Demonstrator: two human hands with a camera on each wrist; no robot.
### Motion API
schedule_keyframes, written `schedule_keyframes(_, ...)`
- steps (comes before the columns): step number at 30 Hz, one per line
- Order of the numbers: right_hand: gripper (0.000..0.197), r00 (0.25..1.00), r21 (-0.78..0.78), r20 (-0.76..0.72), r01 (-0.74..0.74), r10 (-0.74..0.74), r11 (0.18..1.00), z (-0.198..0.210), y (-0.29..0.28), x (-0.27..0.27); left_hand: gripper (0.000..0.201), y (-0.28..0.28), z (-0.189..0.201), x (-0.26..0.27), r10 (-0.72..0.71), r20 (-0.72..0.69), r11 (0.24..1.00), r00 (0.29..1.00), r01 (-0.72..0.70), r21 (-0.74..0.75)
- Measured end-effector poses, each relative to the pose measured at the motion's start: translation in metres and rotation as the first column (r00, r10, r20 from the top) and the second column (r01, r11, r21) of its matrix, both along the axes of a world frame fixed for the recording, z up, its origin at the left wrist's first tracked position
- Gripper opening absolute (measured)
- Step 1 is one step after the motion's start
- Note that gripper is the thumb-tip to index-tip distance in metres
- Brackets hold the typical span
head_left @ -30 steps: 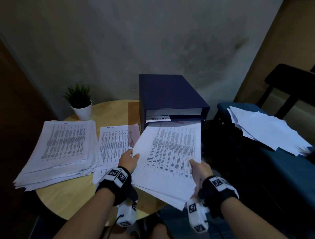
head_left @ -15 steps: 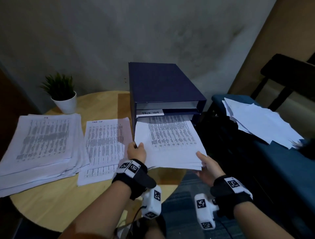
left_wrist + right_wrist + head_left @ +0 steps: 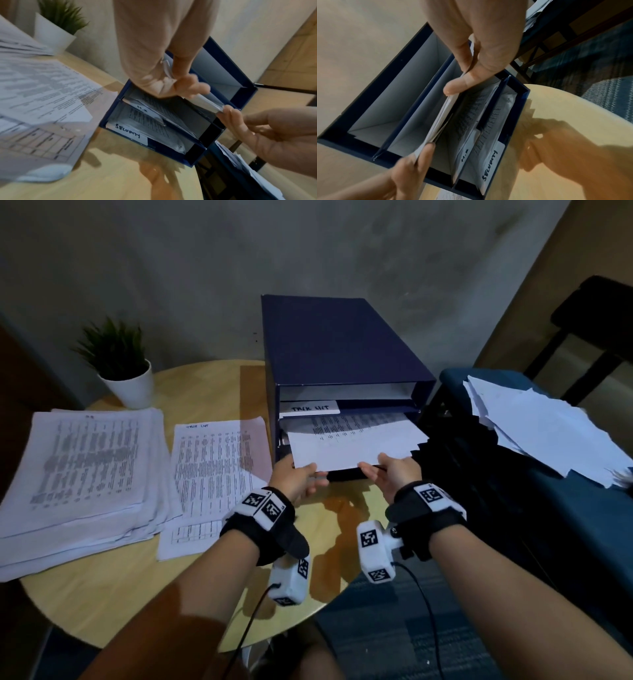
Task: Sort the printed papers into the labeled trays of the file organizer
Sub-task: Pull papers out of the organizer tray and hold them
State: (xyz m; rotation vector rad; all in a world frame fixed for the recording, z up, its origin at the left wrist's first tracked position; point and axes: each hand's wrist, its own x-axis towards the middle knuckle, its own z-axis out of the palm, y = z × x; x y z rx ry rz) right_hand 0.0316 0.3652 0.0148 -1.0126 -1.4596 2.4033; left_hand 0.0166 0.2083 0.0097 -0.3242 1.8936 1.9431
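1. I see both hands, left hand (image 3: 295,478) and right hand (image 3: 394,474), fingers pinching one paper stack (image 3: 356,445) half inside the file organizer (image 3: 335,347), under the "TASK LIST" label.
2. Two paper piles lie left on the bench (image 3: 137,594): thick pile (image 3: 85,474), thin pile (image 3: 215,474).
3. One potted plant (image 3: 120,364) far left.

Dim grey wall (image 3: 171,268), round wooden table (image 3: 137,594), blue seat (image 3: 565,525), perhaps carpet (image 3: 428,645)
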Motion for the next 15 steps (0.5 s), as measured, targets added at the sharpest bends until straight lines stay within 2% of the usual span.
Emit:
schedule_keyframes(3,0.033,0.999,0.014,-0.047,0.028,-0.027,1.0,-0.001,-0.008,-0.005,0.035,-0.002,0.005,-0.002,0.078,-0.012,0.994,0.997,-0.077,0.076)
schedule_keyframes(7,0.011,0.996,-0.028,-0.067,0.061,-0.062,0.998,0.003,-0.012,-0.017,0.043,0.003,0.01,-0.01,0.173,-0.011,0.971,0.985,-0.168,0.17)
schedule_keyframes(10,0.008,0.99,-0.05,-0.109,0.081,-0.086,0.995,0.004,-0.01,-0.032,0.049,0.005,0.01,-0.018,0.235,0.0,0.944,0.972,-0.228,0.238)
schedule_keyframes(12,0.014,0.99,-0.057,-0.118,0.066,-0.072,0.996,0.006,-0.007,-0.042,0.043,0.004,0.007,-0.022,0.256,0.014,0.937,0.967,-0.251,0.241)
schedule_keyframes(15,0.042,0.995,0.021,-0.096,0.023,-0.021,1.0,0.004,-0.003,-0.058,0.031,-0.003,0.0,-0.03,0.239,0.012,0.943,0.971,-0.235,0.237)
